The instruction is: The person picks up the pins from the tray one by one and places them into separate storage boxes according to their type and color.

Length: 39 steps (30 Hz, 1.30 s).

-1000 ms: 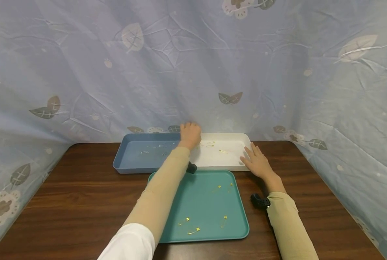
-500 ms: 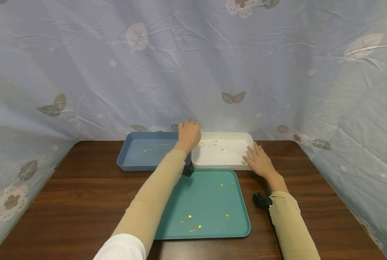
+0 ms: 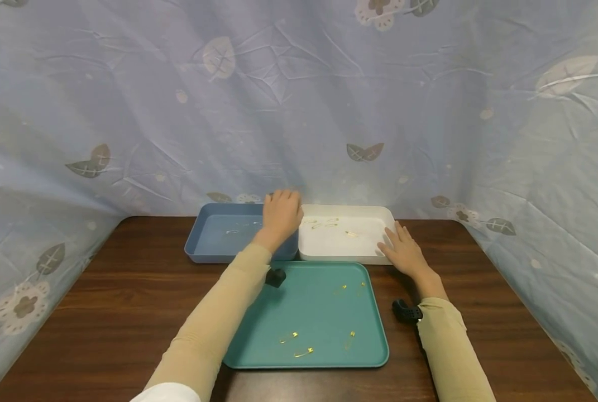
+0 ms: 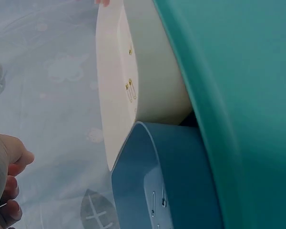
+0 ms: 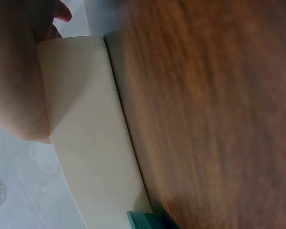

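Observation:
My left hand is raised above the inner end of the blue tray, close to where it meets the white tray. In the left wrist view its fingers are loosely bent, with nothing visible between them and the thumb. My right hand rests at the white tray's right end with fingers spread; the right wrist view has this hand over the rim. Gold safety pins lie in the white tray, silver safety pins in the blue one.
Nearer to me lies a flat green tray with several gold safety pins on it. All the trays stand on a dark wooden table. A patterned curtain hangs right behind the blue and white trays.
My left hand has moved leftward from the white tray's left end to over the blue tray. My right hand keeps its place on the white tray. The head view has shifted slightly.

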Motion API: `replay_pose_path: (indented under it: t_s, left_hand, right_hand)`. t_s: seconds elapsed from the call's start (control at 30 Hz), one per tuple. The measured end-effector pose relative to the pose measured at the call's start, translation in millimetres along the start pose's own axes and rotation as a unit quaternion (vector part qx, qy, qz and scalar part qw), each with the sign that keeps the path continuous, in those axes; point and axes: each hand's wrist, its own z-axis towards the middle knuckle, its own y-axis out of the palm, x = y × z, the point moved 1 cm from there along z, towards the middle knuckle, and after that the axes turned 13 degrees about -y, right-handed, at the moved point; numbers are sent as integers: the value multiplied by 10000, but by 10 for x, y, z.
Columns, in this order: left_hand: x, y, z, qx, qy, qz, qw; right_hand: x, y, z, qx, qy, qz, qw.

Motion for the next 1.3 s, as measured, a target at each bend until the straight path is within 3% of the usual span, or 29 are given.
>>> replay_pose_path:
  t_s: [0.2, 0.4, 0.63, 1.3]
  left_hand:
    - [-93, -75, -171, 489, 180, -177, 9985]
    - [-174, -168, -360, 544, 116, -316, 9980]
    - [-262, -280, -552, 851, 184, -647, 9941]
    - [-385, -432, -1180, 371, 148, -1334, 9903]
  right_hand:
    - [-2, 13, 9, -51, 18, 7, 10000]
    - [3, 12, 19, -30, -10, -15, 10000]
    - [11, -20, 12, -9, 4, 57, 10000]
    - [-7, -8, -19, 10, 46, 43, 10000]
